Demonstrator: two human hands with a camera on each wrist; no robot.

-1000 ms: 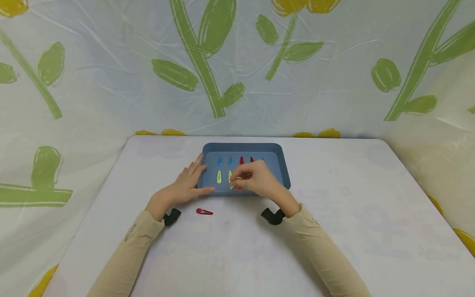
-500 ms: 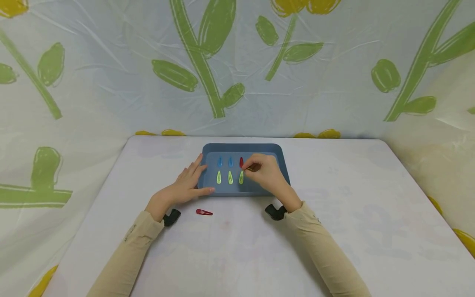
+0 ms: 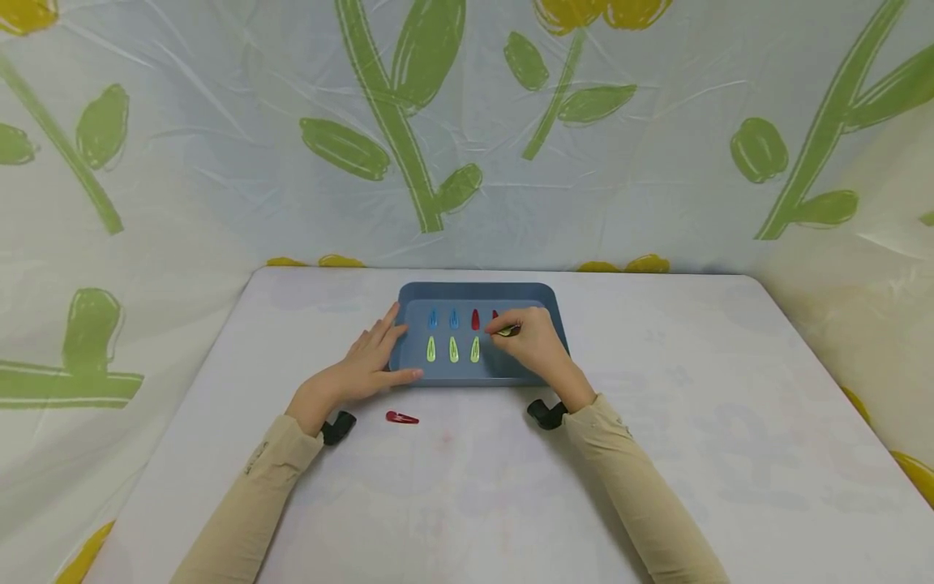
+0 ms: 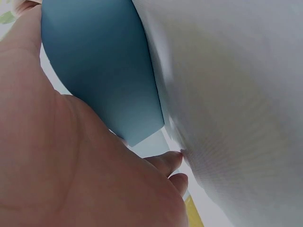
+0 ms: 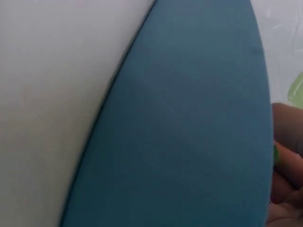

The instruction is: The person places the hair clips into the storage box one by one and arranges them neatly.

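A shallow blue-grey tray (image 3: pixel 409 371) lies on the table with snap hair clips in rows. In its back row are blue clips (image 3: pixel 454 318) and red clips (image 3: pixel 475 319); yellow-green clips (image 3: pixel 453 349) form the front row. My right hand (image 3: pixel 531 337) is over the tray's right part, pinching a yellow-green hair clip (image 3: pixel 505 331) between thumb and fingers. A green bit of that clip (image 5: pixel 276 155) peeks out behind the tray wall in the right wrist view. With fingers spread, my left hand (image 3: pixel 362 363) rests on the tray's left rim.
A single red hair clip (image 3: pixel 402 418) lies on the white table (image 3: pixel 467 495) in front of the tray. Black wrist cameras show under both wrists. A plastic sheet (image 3: pixel 255 186) with a plant print hangs behind the table.
A third yellow-green clip now lies in the front row, where my right hand was. That hand has moved right and holds a yellow-green clip. The left hand has stayed put.
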